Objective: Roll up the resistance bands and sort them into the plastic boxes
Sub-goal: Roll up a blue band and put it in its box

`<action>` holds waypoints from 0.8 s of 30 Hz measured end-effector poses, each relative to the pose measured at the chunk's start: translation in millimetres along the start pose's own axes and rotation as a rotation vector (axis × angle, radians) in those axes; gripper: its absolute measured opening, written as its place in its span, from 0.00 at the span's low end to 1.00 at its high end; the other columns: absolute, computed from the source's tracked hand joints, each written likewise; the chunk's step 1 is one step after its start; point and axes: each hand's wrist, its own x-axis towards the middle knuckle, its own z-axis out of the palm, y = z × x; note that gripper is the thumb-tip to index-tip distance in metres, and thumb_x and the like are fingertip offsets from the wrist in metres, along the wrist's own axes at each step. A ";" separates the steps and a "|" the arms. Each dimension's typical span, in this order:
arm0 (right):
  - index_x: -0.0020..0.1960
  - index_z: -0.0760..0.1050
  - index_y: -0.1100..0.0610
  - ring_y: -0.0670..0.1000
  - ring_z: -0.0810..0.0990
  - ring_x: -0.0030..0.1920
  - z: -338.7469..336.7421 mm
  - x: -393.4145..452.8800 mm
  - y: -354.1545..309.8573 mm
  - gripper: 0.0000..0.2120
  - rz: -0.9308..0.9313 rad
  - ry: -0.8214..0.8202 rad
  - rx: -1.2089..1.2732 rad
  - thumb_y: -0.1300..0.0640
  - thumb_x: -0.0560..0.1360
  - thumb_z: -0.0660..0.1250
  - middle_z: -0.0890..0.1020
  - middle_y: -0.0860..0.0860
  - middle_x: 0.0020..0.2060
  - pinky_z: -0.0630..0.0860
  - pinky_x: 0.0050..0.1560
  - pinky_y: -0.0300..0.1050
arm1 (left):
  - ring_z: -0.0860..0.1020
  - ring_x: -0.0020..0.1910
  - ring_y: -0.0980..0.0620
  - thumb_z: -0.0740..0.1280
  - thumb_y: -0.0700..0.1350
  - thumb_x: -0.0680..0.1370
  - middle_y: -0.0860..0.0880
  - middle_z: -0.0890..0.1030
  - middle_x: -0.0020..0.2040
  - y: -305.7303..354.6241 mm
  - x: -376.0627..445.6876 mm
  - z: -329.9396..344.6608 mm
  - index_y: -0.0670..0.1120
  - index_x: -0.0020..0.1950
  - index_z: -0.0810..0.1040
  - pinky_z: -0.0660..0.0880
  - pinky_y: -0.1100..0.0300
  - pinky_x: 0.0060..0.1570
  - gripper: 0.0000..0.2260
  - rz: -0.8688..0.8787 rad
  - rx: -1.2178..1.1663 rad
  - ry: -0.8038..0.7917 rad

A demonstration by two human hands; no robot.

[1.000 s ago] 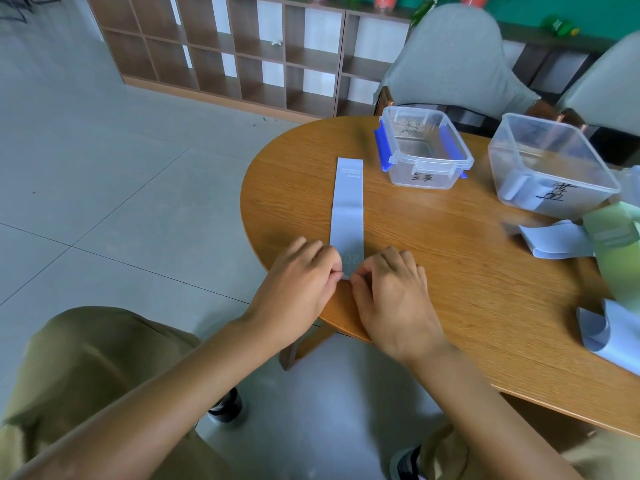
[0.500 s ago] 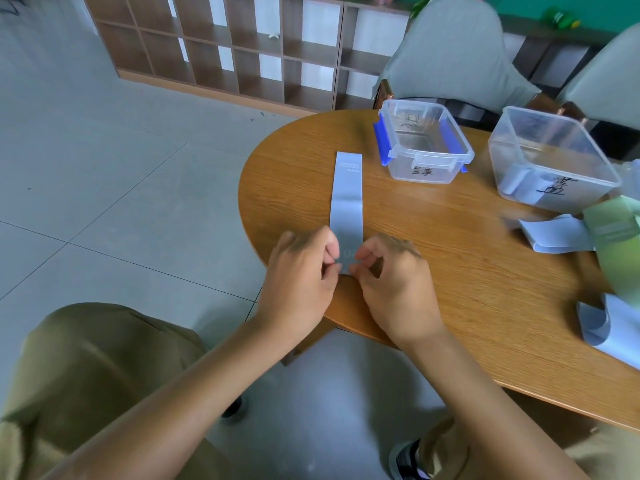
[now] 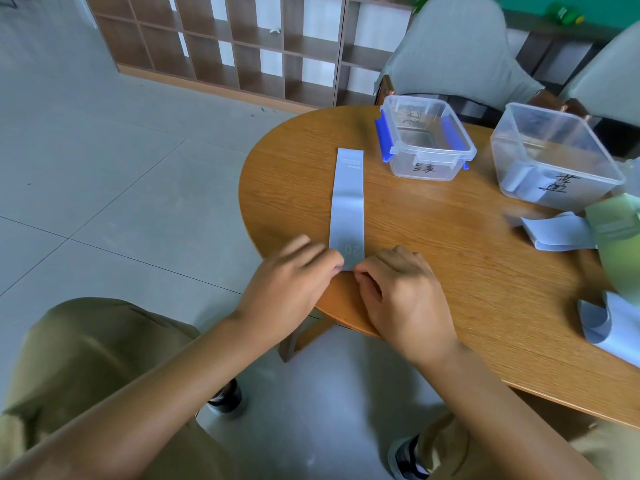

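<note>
Near the table (image 3: 433, 237) edge, head view: left hand (image 3: 291, 282) and right hand (image 3: 401, 292) are pinching the near end of a flat blue band (image 3: 347, 202), left of the clip-lid box (image 3: 426, 147). Risk: uneven fingers are skewing the roll, letting it spring open.

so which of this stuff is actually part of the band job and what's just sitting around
Part of the job:
- blue band laid flat, near end pinched by left hand and right hand
- box with blue clips
- clear box, a blue band already inside
- loose blue bands and green band on the table

Just lying about:
- grey chairs
- wooden shelf unit
</note>
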 end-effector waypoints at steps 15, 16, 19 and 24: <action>0.43 0.82 0.52 0.53 0.73 0.50 -0.7 8.0 0.2 0.02 0.232 -0.090 0.157 0.55 0.73 0.74 0.80 0.45 0.46 0.75 0.50 0.55 | 0.68 0.63 0.46 0.76 0.49 0.73 0.51 0.74 0.64 9.2 1.9 11.3 0.52 0.42 0.83 0.68 0.57 0.63 0.04 -0.414 -0.201 0.058; 0.43 0.82 0.51 0.53 0.72 0.52 -0.1 8.4 -0.2 0.02 0.262 -0.088 0.161 0.54 0.72 0.74 0.79 0.45 0.48 0.75 0.52 0.55 | 0.66 0.65 0.45 0.76 0.49 0.73 0.52 0.73 0.67 10.0 2.8 12.0 0.52 0.42 0.82 0.66 0.57 0.66 0.04 -0.442 -0.203 0.050; 0.44 0.82 0.52 0.53 0.69 0.56 2.1 8.7 -4.3 0.03 0.329 -0.095 0.147 0.53 0.73 0.74 0.77 0.46 0.53 0.73 0.57 0.54 | 0.63 0.70 0.42 0.76 0.49 0.73 0.50 0.72 0.71 13.0 4.5 15.1 0.52 0.41 0.82 0.63 0.51 0.70 0.05 -0.505 -0.197 0.035; 0.48 0.82 0.53 0.53 0.64 0.62 3.0 14.3 -11.8 0.06 0.458 -0.177 0.134 0.51 0.77 0.69 0.75 0.47 0.62 0.66 0.65 0.51 | 0.62 0.73 0.40 0.76 0.50 0.73 0.48 0.73 0.72 15.5 11.3 16.0 0.52 0.41 0.84 0.62 0.47 0.72 0.04 -0.640 -0.197 0.027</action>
